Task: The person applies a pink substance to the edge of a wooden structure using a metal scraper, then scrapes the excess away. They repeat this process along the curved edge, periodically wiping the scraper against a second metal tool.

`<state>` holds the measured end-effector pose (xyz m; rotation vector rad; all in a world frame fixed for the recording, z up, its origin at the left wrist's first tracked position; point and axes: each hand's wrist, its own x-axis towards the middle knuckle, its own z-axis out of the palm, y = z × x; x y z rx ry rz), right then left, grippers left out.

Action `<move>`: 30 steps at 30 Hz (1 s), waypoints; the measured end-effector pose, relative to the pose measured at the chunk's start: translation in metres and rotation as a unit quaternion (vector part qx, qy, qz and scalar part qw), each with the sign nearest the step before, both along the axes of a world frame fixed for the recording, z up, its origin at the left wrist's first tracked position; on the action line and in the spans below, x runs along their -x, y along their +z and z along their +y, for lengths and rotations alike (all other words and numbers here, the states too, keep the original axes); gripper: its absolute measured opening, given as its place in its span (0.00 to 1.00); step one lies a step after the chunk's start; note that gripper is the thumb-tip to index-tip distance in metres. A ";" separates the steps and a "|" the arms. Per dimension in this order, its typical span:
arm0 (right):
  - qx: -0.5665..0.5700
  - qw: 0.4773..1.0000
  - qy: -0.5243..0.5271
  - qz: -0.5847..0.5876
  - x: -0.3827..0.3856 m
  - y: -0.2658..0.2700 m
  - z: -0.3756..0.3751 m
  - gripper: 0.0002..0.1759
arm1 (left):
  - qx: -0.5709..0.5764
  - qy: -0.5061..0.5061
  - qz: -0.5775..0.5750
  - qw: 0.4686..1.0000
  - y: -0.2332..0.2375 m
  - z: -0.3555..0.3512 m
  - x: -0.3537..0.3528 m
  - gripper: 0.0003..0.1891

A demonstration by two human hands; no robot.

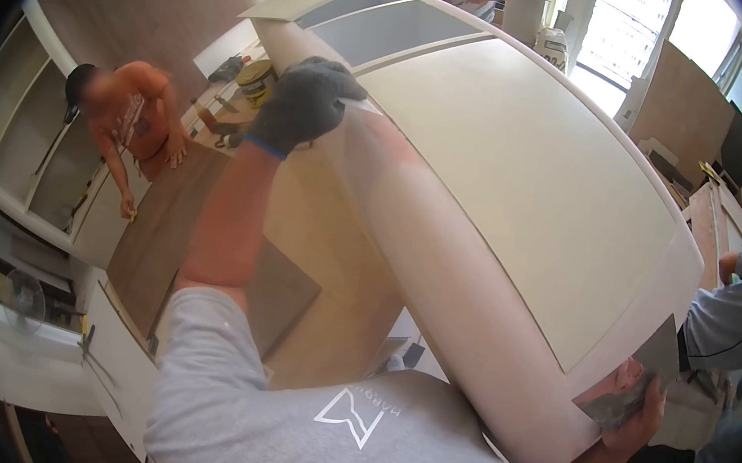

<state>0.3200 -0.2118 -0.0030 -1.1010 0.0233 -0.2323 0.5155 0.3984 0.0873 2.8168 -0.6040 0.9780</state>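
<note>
My left hand (308, 103), in a dark grey glove with a blue cuff, is closed on a thin pale spreader (362, 104). Its edge lies at the rounded side of a large white curved panel (474, 287), beside a pinkish smear (390, 140). At the lower right my bare right hand (638, 415) grips a thin dark metal plate (658, 354). A lump of pink filler (622, 380) sits on that plate, which is held close to the panel's near corner. A cream sheet (547, 187) covers much of the panel's top.
To the left, a person in an orange shirt (135, 112) leans over a brown board (168, 228). Behind my left hand stands a yellow-and-black tub (255, 82). Other people are at the far end and at the right (734, 301). Boards (682, 111) lean by the window.
</note>
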 end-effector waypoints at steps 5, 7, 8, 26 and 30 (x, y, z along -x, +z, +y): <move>0.008 1.000 -0.005 0.007 -0.001 -0.007 -0.007 0.19 | -0.054 0.018 0.054 0.997 0.020 -0.004 -0.016 0.14; -0.011 0.999 0.035 -0.019 -0.002 -0.005 -0.008 0.18 | -0.077 0.028 0.066 0.994 0.016 -0.011 -0.024 0.13; -0.018 0.998 0.045 -0.026 -0.003 -0.004 -0.007 0.18 | -0.088 0.032 0.072 0.993 0.014 -0.014 -0.027 0.13; -0.030 0.999 -0.001 -0.017 -0.003 0.000 0.001 0.17 | -0.202 0.071 0.141 0.966 0.025 -0.061 -0.018 0.12; -0.052 0.998 -0.045 0.001 -0.002 0.006 0.014 0.17 | -0.063 -0.078 0.137 0.985 0.027 -0.064 0.000 0.14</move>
